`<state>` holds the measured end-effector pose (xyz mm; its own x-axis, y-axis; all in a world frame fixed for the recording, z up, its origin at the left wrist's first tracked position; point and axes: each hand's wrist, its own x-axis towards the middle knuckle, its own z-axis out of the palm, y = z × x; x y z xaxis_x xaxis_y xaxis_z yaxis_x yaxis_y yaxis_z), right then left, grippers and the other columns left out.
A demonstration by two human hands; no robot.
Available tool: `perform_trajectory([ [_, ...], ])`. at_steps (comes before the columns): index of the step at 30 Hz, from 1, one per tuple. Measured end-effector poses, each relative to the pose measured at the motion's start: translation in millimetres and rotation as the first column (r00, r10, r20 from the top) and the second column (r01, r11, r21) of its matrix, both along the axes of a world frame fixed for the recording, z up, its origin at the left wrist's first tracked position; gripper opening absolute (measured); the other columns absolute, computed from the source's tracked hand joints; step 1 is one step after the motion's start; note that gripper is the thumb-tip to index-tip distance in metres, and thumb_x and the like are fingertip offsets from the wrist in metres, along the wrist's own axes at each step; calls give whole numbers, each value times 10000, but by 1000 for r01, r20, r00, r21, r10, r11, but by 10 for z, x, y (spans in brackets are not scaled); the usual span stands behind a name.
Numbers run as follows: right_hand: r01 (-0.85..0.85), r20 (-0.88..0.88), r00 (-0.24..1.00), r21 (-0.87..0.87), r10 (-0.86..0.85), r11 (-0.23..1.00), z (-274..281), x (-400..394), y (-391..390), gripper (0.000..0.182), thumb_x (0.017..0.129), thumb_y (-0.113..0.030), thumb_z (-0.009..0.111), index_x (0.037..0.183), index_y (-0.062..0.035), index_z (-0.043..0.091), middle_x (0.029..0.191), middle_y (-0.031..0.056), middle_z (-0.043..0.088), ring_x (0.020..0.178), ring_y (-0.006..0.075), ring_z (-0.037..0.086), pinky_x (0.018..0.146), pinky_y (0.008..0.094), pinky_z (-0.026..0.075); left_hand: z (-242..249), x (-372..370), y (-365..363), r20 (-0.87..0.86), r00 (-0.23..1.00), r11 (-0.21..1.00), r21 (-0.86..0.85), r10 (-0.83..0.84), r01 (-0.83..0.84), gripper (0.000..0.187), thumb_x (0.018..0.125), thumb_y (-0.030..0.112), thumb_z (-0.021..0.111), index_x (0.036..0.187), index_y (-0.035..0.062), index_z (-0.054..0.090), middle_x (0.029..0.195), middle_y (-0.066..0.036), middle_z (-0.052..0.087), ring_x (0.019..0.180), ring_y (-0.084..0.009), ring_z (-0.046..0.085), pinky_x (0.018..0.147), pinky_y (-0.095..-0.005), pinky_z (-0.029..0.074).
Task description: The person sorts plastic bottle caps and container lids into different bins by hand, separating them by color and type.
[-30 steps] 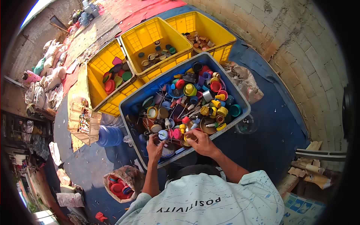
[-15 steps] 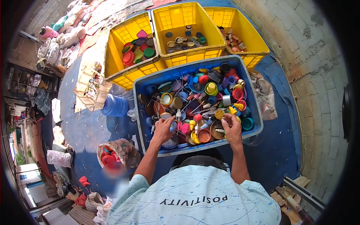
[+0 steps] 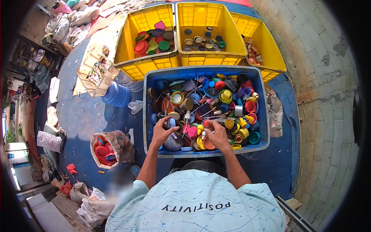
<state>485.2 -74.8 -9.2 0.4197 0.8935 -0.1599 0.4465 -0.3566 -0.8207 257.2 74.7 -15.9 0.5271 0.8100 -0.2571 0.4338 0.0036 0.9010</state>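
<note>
In front of me stands a blue crate (image 3: 147,104) heaped with mixed plastic caps, lids and nozzles. My left hand (image 3: 160,133) is over its near left part, thumb and fingers around a light-blue cap (image 3: 171,123). My right hand (image 3: 218,136) is closed at the near middle, its fingertips on a red cap (image 3: 207,123). Between the hands lie a pink cap (image 3: 192,132) and a yellow nozzle (image 3: 200,129). An orange cap (image 3: 209,144) sits partly under my right hand.
Behind the crate stand yellow bins: one with coloured lids (image 3: 120,50), one with smaller caps (image 3: 210,61), one with pinkish pieces (image 3: 279,62). To the left are a blue water jug (image 3: 116,94), an open carton (image 3: 87,79) and a sack (image 3: 125,145) holding red lids.
My right hand has moved left from the crate's right side to the red cap. My left hand has shifted slightly left and now has the light-blue cap between its fingers. The view has shifted.
</note>
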Motion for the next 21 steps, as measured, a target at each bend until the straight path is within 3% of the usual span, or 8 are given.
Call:
perform_trajectory([
  [1, -26, 61, 998, -2, 26, 1000, -80, -29, 69, 347, 821, -147, 659, 1119, 16, 585, 913, 159, 673, 820, 259, 671, 742, 341, 527, 45, -37, -32, 93, 985, 972, -197, 146, -125, 534, 746, 229, 792, 1210, 53, 594, 1088, -107, 626, 961, -203, 593, 851, -322, 475],
  [2, -28, 28, 999, -28, 29, 999, -143, -62, 151, 333, 797, -135, 652, 1092, 9, 596, 927, 163, 665, 839, 309, 648, 788, 381, 508, -20, -86, -70, 272, 923, 940, -283, 271, -192, 481, 804, 226, 752, 1223, 60, 585, 1057, -73, 625, 925, -125, 576, 788, -265, 478],
  [5, -138, 290, 948, -2, 133, 990, -308, -141, 394, 327, 755, -128, 641, 1054, 0, 603, 954, 168, 645, 901, 350, 587, 835, 438, 463, -51, -274, -195, 419, 705, 716, -675, 572, -180, 462, 898, 253, 644, 1305, 83, 506, 1109, -56, 629, 1000, -166, 608, 811, -307, 504],
  [8, -195, 418, 884, -77, 209, 978, -489, -191, 596, 375, 729, -122, 642, 1088, -28, 589, 1013, 145, 632, 986, 339, 541, 846, 448, 421, 34, -339, -343, 473, 595, 640, -763, 650, -93, 459, 936, 309, 577, 1321, 78, 483, 1146, -66, 627, 1026, -203, 618, 822, -354, 520],
  [11, -255, 452, 842, -149, 295, 955, -601, -195, 721, 487, 704, -143, 683, 1159, -50, 539, 1095, 133, 617, 1058, 329, 511, 864, 469, 383, 50, -370, -458, 479, 591, 643, -761, 649, -89, 466, 950, 350, 520, 1341, 101, 471, 1205, -86, 602, 1067, -245, 604, 882, -411, 497],
  [15, -297, 423, 827, -231, 371, 927, -599, -197, 821, 617, 677, -177, 744, 1220, -67, 472, 1132, 111, 611, 1069, 320, 510, 889, 500, 367, 26, -408, -563, 477, 538, 596, -801, 695, -60, 446, 963, 330, 500, 1342, 96, 472, 1217, -92, 600, 1087, -258, 598, 888, -414, 495],
  [17, -297, 420, 826, -245, 377, 923, -558, -214, 843, 641, 676, -196, 761, 1229, -70, 463, 1124, 104, 610, 1068, 315, 513, 893, 509, 365, 87, -399, -585, 477, 506, 592, -802, 718, -84, 420, 966, 302, 528, 1309, 62, 497, 1147, -82, 629, 1020, -211, 633, 843, -381, 536],
  [21, -258, 385, 863, -219, 327, 941, -591, -246, 867, 706, 667, -247, 786, 1251, -69, 432, 1065, 181, 605, 1034, 323, 537, 898, 507, 329, 85, -431, -599, 465, 506, 587, -803, 727, -105, 387, 970, 281, 530, 1273, 41, 511, 1122, -98, 635, 993, -224, 649, 833, -389, 557],
])
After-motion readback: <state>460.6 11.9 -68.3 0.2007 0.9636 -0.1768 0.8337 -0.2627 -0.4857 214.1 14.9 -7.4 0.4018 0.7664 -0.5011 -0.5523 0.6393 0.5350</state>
